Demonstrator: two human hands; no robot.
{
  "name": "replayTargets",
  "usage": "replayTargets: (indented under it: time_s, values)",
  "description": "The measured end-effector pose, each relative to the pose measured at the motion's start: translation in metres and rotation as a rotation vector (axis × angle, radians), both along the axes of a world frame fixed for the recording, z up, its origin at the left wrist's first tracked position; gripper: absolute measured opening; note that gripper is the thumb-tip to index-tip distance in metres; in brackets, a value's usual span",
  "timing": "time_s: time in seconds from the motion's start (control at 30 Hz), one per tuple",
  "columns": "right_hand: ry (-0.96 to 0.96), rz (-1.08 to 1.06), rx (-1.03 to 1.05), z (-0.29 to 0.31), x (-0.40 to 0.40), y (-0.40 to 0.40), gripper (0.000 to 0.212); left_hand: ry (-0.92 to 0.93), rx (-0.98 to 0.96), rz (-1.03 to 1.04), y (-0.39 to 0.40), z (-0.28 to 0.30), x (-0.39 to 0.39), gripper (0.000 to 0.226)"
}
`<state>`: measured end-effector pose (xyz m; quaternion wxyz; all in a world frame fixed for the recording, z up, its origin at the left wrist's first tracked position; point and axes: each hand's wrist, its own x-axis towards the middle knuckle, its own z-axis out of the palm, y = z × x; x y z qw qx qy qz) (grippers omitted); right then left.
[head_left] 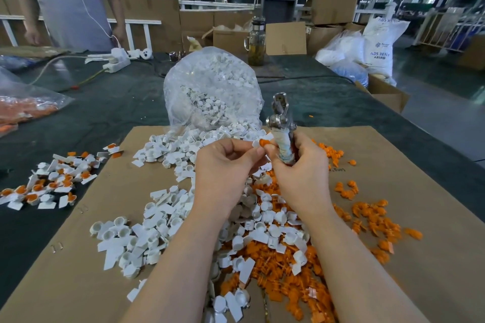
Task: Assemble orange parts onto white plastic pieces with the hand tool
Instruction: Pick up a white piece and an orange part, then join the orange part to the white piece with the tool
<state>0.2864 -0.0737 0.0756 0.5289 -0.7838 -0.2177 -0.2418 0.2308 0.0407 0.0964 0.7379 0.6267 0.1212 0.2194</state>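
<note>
My left hand [225,162] pinches a white plastic piece [258,143] above the cardboard sheet. An orange part [263,142] sits at that piece, and the fingertips of my right hand [301,165] touch it. The same right hand grips the wrapped handle of a metal hand tool [282,123], whose shiny jaws point up and away. Loose white pieces [157,233] lie heaped under and left of my arms. Loose orange parts [288,270] are piled beneath my right forearm.
A clear bag of white pieces [212,89] stands behind my hands. White pieces with orange parts in them [49,183] lie at the left on the dark table [105,113]. A bag of orange parts [23,110] is far left. A person [68,0] stands at the far edge.
</note>
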Motion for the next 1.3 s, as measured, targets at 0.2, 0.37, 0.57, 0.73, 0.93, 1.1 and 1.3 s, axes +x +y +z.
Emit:
replayTargets:
  time_s: [0.2,0.37,0.57,0.73,0.93,1.1,1.3]
  values:
    - [0.007,-0.005,-0.011,0.001,0.000,-0.001,0.011,0.030,0.222,0.074,0.000,-0.002,0.001,0.011]
    - [-0.006,-0.001,-0.006,0.003,-0.001,0.000,0.016,0.029,0.275,0.095,-0.001,-0.002,0.001,0.010]
    - [0.020,0.061,-0.013,0.004,0.000,-0.001,0.016,0.041,0.285,0.128,-0.001,-0.002,0.001,0.011]
    - [0.082,0.128,-0.081,0.006,0.002,-0.003,0.023,0.054,0.306,0.188,-0.001,-0.003,0.002,0.015]
    - [0.249,0.274,-0.126,0.010,0.005,-0.012,0.013,0.033,0.303,0.179,0.006,-0.005,0.005,0.012]
    - [0.337,0.369,-0.238,0.010,0.008,-0.022,0.008,-0.039,0.166,0.143,0.010,-0.003,0.005,0.008]
    - [0.350,0.431,-0.387,0.012,0.007,-0.022,0.009,-0.120,0.103,0.124,0.012,0.000,0.003,0.009]
